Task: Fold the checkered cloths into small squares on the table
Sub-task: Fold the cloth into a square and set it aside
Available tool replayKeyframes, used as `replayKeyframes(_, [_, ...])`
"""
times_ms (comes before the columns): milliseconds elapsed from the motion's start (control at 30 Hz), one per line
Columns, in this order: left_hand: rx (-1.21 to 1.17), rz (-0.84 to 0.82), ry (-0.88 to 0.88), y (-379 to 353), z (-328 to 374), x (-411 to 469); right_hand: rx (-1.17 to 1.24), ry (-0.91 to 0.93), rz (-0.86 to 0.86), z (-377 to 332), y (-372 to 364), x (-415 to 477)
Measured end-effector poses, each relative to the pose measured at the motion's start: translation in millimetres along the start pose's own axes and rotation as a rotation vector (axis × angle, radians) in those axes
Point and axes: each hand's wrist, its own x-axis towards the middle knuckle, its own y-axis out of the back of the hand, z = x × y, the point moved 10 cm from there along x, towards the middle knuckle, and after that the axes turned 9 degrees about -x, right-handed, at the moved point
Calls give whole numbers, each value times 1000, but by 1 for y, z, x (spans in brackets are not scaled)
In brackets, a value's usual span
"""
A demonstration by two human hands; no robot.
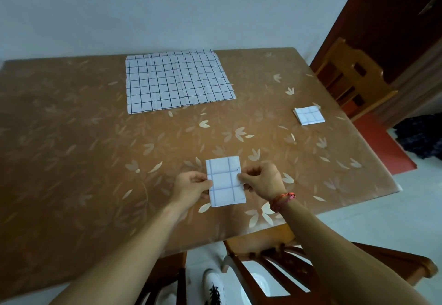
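A small folded white checkered cloth (224, 181) lies near the front of the brown leaf-patterned table (95, 137). My left hand (191, 184) pinches its left edge and my right hand (262, 178) pinches its right edge, both about halfway along. A large checkered cloth (178, 81) lies spread flat at the far middle of the table, with another cloth's edge showing beneath its far side. One folded small square (309, 115) rests near the right edge.
A wooden chair (267, 264) stands against the table's front edge below my arms. Another wooden chair (351, 77) stands at the right side, in front of a dark red door (394, 18). A dark heap (421, 135) lies on the floor at right.
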Motion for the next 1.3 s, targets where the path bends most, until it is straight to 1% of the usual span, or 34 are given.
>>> replayKeyframes(200, [39,38,12,-7,-9,18,32,-77,32,21,-2,21])
replayKeyframes(533, [147,121,44,-19,-39,62,-20,-117,-15,54,-29,67])
replayKeyframes(667, [222,140,36,-20,-50,79,-79,-104,-23,63,-37,80])
replayKeyframes(833, [273,142,26,-23,-57,91,-90,-91,-13,68,-43,93])
replayKeyframes(1000, [331,125,12,-23,-57,94,-122,-53,-40,64,-49,96])
replayKeyframes(1167, [386,123,-26,-25,-54,93,-150,-46,-29,68,-53,97])
replayKeyframes(1300, [512,128,-73,-24,-47,89,-206,9,-5,64,-53,96])
